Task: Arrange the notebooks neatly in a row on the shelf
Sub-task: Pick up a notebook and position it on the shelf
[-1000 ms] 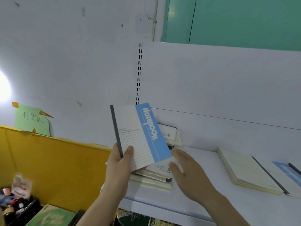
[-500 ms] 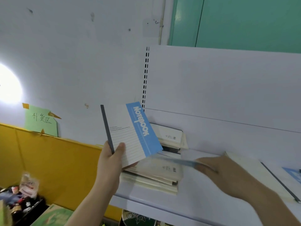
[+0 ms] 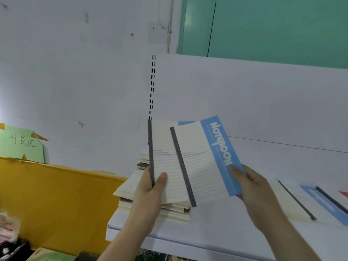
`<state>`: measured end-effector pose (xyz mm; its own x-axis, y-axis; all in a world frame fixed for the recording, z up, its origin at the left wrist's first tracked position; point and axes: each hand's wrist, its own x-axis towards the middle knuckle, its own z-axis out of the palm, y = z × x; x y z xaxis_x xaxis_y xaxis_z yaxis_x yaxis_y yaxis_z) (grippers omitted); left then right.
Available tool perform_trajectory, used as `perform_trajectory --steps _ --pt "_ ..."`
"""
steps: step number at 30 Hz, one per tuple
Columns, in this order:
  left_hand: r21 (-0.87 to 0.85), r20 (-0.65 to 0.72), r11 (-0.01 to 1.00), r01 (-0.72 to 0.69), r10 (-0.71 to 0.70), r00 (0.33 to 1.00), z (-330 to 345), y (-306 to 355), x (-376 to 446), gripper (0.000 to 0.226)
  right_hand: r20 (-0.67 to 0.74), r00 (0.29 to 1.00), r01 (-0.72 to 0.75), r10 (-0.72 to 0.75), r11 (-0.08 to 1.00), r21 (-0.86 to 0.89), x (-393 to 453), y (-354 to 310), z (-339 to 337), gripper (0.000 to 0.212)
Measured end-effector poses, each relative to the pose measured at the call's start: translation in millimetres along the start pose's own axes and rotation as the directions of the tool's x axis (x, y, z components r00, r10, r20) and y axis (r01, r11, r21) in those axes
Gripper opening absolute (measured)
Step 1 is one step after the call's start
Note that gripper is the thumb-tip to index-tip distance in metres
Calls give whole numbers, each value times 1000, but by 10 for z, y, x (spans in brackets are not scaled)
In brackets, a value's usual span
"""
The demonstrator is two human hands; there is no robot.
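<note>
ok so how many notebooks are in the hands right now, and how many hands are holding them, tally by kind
Notebooks held: 2, rear notebook in the left hand, front notebook in the right hand
Hands: 2
Total: 4

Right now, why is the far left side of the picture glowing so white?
Head view: glare from a bright light washes out the white wall at the left edge; the blue-and-cream notebook in the right hand stays sharp, its title readable; the shelf's straight lines bow slightly from the wide lens.
</note>
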<state>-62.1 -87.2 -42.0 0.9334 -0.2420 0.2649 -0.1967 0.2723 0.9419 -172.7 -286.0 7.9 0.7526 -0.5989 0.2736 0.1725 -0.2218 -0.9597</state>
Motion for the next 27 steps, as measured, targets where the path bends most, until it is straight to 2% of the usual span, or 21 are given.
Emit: perform_trajectory --steps 2,5,7,9,11,14,19,21,23,27 --pt "-23 14 1000 5 -5 1000 118 -18 -79 23 -76 997 -9 7 1000 -27 -28 121 114 19" --pt "-2 20 1000 -6 6 1000 276 9 -211 21 -63 995 -79 82 996 50 -145 194 264 18" --pt "8 34 1000 -8 8 999 345 34 -263 26 -73 995 -68 70 997 23 -221 232 333 18" --pt "-9 82 1000 2 -1 997 418 11 -303 22 -102 995 -19 17 1000 -17 -285 260 291 15" --pt "-99 201 991 89 -68 977 412 5 -324 23 -107 994 7 -16 997 -83 -318 234 194 10" --pt "-147 421 954 261 -178 889 540 -63 -345 31 -138 990 -6 -18 985 -170 -384 246 -142 11" --pt "-127 557 933 336 -213 803 1112 -194 -475 31 -168 985 -21 -32 951 -309 -588 327 -739 12" --pt "-105 598 931 348 -221 771 1414 -216 -587 28 -192 980 -29 -44 932 -361 -656 384 -1051 19" --pt "-84 581 931 356 -244 776 1742 -219 -725 21 -237 970 -57 -44 914 -402 -729 427 -1387 27" --pt "8 518 959 282 -245 820 2429 -236 -1013 18 -322 943 -102 -90 840 -534 -833 477 -2105 35"
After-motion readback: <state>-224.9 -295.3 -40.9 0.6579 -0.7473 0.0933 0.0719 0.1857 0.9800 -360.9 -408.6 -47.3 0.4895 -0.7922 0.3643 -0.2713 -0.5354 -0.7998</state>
